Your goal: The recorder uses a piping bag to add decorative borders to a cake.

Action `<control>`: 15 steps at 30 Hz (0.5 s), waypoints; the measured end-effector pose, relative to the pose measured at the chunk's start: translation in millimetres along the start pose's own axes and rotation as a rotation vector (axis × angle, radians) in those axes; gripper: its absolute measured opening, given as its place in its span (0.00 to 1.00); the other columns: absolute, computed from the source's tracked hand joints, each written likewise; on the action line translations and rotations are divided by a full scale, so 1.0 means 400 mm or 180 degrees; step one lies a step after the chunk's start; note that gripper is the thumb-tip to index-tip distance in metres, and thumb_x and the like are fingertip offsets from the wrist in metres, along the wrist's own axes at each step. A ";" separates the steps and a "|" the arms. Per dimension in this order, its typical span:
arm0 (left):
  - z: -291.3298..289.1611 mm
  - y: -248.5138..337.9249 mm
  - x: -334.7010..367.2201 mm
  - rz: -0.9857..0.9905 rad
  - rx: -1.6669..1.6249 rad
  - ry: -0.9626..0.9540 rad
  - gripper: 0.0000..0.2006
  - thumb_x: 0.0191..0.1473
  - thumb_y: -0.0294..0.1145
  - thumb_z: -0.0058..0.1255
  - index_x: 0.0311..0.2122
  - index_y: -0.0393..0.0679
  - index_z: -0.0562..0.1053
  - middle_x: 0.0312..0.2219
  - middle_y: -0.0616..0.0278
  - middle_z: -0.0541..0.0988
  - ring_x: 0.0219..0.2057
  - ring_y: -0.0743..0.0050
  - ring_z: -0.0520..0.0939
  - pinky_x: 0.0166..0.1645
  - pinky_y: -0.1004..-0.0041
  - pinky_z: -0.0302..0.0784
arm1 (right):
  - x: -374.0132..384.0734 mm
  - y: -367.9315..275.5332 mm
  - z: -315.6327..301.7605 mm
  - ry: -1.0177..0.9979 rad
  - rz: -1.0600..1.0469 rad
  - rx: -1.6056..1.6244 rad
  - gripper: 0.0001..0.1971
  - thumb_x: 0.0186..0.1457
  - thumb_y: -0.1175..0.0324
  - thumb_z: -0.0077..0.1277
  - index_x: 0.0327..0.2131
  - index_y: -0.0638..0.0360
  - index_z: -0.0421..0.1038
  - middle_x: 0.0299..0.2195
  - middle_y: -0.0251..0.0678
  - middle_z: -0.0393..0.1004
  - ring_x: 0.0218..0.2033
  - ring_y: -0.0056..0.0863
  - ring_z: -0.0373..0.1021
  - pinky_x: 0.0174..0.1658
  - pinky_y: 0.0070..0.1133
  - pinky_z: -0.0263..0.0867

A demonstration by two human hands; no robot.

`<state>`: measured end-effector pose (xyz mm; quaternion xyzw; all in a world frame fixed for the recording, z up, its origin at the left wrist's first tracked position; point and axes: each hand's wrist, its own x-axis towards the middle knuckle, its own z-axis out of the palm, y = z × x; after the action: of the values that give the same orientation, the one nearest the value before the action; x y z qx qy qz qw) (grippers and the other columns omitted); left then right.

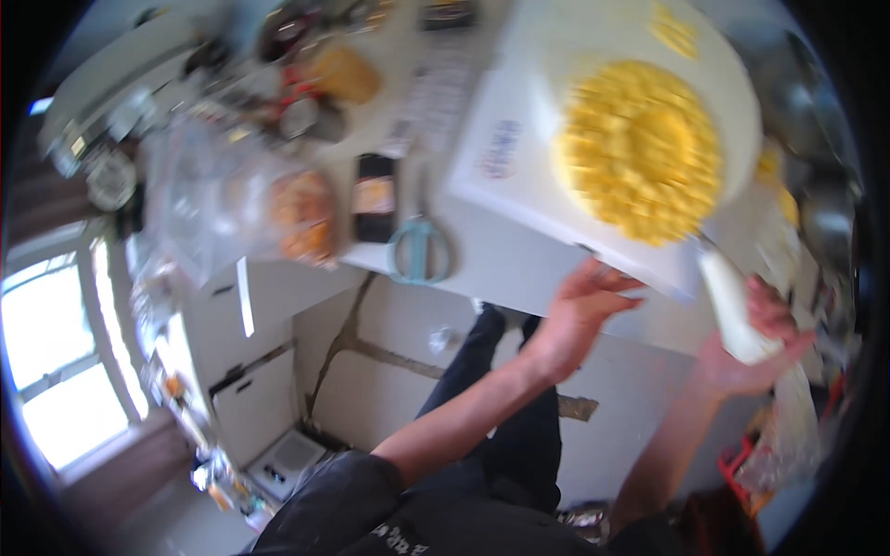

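A round cake [640, 153] covered in yellow piped petals lies on a white round board or turntable [737, 120], on top of a white box-like base [505, 199]. My right hand [756, 338] is wrapped around a white piping bag [732, 301]. The bag's narrow tip points up toward the near right edge of the cake; whether it touches is blurred. My left hand [593, 301] is beside the near edge of the base, fingers stretched and apart, holding nothing. A few separate yellow piped strokes [675, 30] show on the board beyond the cake.
Teal-handled scissors [419, 250] and a black packet [375, 199] lie near the table edge. Left of them sits a clear plastic bag [209, 199] with orange-brown food [301, 218]. Metal bowls [830, 218] stand at the right. A red-handled item [737, 463] is low right.
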<state>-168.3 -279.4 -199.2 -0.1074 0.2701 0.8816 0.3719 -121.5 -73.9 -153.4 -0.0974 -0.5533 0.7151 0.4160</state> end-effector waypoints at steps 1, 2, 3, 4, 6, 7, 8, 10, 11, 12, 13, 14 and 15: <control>0.006 0.000 0.001 -0.0038 -0.0065 -0.0025 0.29 0.54 0.18 0.44 0.63 0.40 0.62 0.58 0.54 0.71 0.58 0.58 0.71 0.63 0.57 0.65 | 0.002 -0.005 -0.036 -0.0106 -0.0023 -0.0036 0.32 0.72 0.50 0.18 0.21 0.54 0.66 0.22 0.35 0.68 0.34 0.38 0.70 0.55 0.47 0.63; -0.001 -0.008 0.001 -0.0135 -0.0123 -0.0039 0.30 0.53 0.17 0.43 0.64 0.39 0.60 0.59 0.55 0.70 0.58 0.61 0.71 0.63 0.61 0.65 | 0.003 -0.003 -0.043 -0.0008 -0.0029 -0.0139 0.30 0.72 0.52 0.19 0.21 0.53 0.65 0.23 0.34 0.67 0.36 0.36 0.69 0.58 0.47 0.60; 0.001 0.001 -0.003 -0.0097 -0.0101 -0.0032 0.31 0.53 0.17 0.42 0.65 0.40 0.59 0.60 0.56 0.69 0.58 0.61 0.71 0.62 0.62 0.65 | 0.005 0.002 -0.057 -0.0099 0.0069 0.0047 0.29 0.71 0.54 0.19 0.21 0.52 0.64 0.23 0.31 0.65 0.37 0.33 0.66 0.60 0.45 0.57; 0.016 0.006 -0.001 -0.0119 -0.0126 -0.0094 0.32 0.54 0.16 0.41 0.65 0.40 0.58 0.61 0.57 0.69 0.58 0.62 0.71 0.62 0.63 0.65 | 0.013 -0.007 -0.066 -0.0125 0.0096 0.0093 0.29 0.71 0.54 0.19 0.21 0.52 0.64 0.23 0.31 0.65 0.37 0.33 0.66 0.60 0.45 0.57; 0.010 0.010 -0.001 -0.0104 -0.0111 -0.0071 0.32 0.54 0.16 0.40 0.66 0.40 0.57 0.61 0.57 0.68 0.58 0.63 0.71 0.62 0.63 0.65 | 0.022 -0.013 -0.065 -0.0440 0.0242 0.0117 0.28 0.71 0.53 0.21 0.22 0.51 0.66 0.25 0.29 0.64 0.38 0.32 0.65 0.65 0.44 0.54; 0.006 0.011 -0.002 -0.0136 -0.0112 -0.0082 0.32 0.54 0.16 0.39 0.67 0.41 0.56 0.62 0.58 0.67 0.58 0.63 0.71 0.63 0.64 0.64 | 0.020 -0.008 -0.057 -0.0453 0.0256 0.0138 0.28 0.71 0.53 0.21 0.22 0.51 0.66 0.25 0.29 0.64 0.38 0.32 0.65 0.65 0.44 0.54; 0.004 0.013 -0.004 -0.0125 -0.0115 -0.0075 0.32 0.54 0.16 0.39 0.67 0.41 0.56 0.62 0.58 0.67 0.58 0.63 0.71 0.63 0.64 0.64 | 0.016 -0.007 -0.047 -0.0359 0.0246 0.0134 0.28 0.71 0.53 0.21 0.22 0.51 0.64 0.24 0.29 0.63 0.37 0.31 0.63 0.63 0.43 0.54; 0.010 0.015 -0.003 -0.0144 -0.0106 -0.0110 0.32 0.55 0.17 0.39 0.67 0.41 0.55 0.62 0.58 0.67 0.58 0.64 0.71 0.63 0.64 0.64 | 0.018 -0.013 -0.037 -0.0272 0.0224 0.0096 0.28 0.71 0.54 0.20 0.21 0.50 0.63 0.24 0.28 0.62 0.36 0.30 0.61 0.62 0.42 0.53; 0.013 0.013 -0.001 -0.0157 -0.0130 -0.0129 0.32 0.55 0.17 0.39 0.67 0.41 0.55 0.62 0.58 0.67 0.58 0.64 0.71 0.63 0.64 0.64 | 0.019 -0.019 -0.037 -0.0259 0.0210 0.0070 0.27 0.71 0.54 0.20 0.21 0.50 0.63 0.24 0.28 0.62 0.36 0.30 0.61 0.62 0.41 0.53; 0.008 0.016 -0.003 -0.0144 -0.0125 -0.0113 0.32 0.55 0.17 0.39 0.67 0.42 0.55 0.62 0.58 0.67 0.58 0.65 0.71 0.63 0.64 0.64 | 0.016 -0.011 -0.033 -0.0249 0.0227 0.0096 0.27 0.71 0.54 0.20 0.21 0.50 0.63 0.24 0.28 0.62 0.36 0.30 0.61 0.62 0.41 0.53; 0.004 0.018 -0.004 -0.0135 -0.0121 -0.0102 0.32 0.55 0.17 0.39 0.67 0.42 0.56 0.62 0.59 0.67 0.58 0.65 0.71 0.63 0.64 0.64 | 0.013 -0.005 -0.025 -0.0254 0.0243 0.0112 0.27 0.71 0.54 0.20 0.21 0.50 0.63 0.24 0.28 0.62 0.36 0.30 0.61 0.62 0.41 0.53; 0.002 0.021 -0.006 -0.0124 -0.0115 -0.0084 0.32 0.55 0.17 0.39 0.67 0.42 0.56 0.62 0.59 0.67 0.58 0.65 0.71 0.63 0.64 0.64 | 0.009 0.001 -0.015 -0.0251 0.0252 0.0098 0.27 0.71 0.54 0.20 0.21 0.50 0.63 0.24 0.28 0.62 0.36 0.29 0.61 0.62 0.41 0.53; 0.000 0.024 -0.008 -0.0109 -0.0062 -0.0071 0.32 0.55 0.17 0.39 0.66 0.42 0.56 0.62 0.59 0.67 0.58 0.65 0.71 0.63 0.64 0.64 | 0.006 0.006 -0.010 -0.0247 0.0262 0.0086 0.27 0.71 0.54 0.20 0.21 0.50 0.63 0.24 0.28 0.62 0.36 0.29 0.61 0.62 0.41 0.53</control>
<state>-172.8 -287.1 -194.2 -0.1057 0.2556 0.8788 0.3889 -121.6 -69.5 -156.4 -0.0867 -0.5549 0.7422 0.3658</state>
